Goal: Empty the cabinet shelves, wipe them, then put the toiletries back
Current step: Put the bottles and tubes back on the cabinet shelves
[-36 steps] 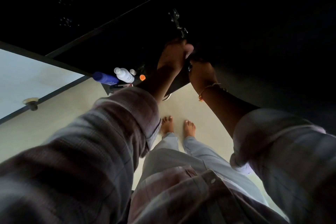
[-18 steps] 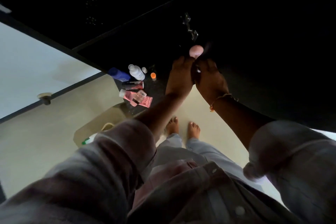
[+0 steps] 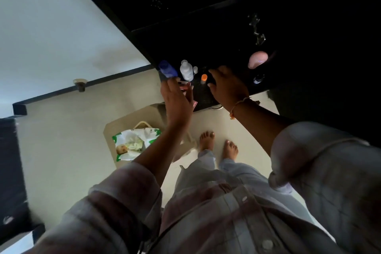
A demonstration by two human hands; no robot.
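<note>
**Toiletries on the dark ledge, both hands empty above them**

I see the toiletries bunched at the left end of the dark ledge (image 3: pixel 226 47): blue bottle (image 3: pixel 167 70), white bottle (image 3: pixel 186 71) just beside it, and an orange-capped tube (image 3: pixel 204 78) to its right. The pink packets (image 3: pixel 186 88) are partly under the left hand. A pink rounded item (image 3: pixel 257 59) and a small dark bottle (image 3: pixel 258 79) sit well apart to the right.

The left hand (image 3: pixel 177 101) has its fingers loosely extended, tips near the blue bottle. I see nothing held, but the palm side is hidden. The right hand (image 3: pixel 228 86) is palm down over the ledge with fingers spread and nothing in them.

Handling, my judgement:
- The bottles look like light rigid plastic and are probably slick. I'd wrap them round the mid-body, not the cap, since they stand close and one could knock the next.
- The orange-capped tube is small and tippy, so I'd pinch it low.
- The packets are flat and floppy, so I'd slide them to the edge and pinch there.
- I can't tell what the pink item is made of, so I'd cup it whole.

The lighting is poor and the ledge detail is mostly lost. A bag (image 3: pixel 136 143) sits on the floor below.
</note>
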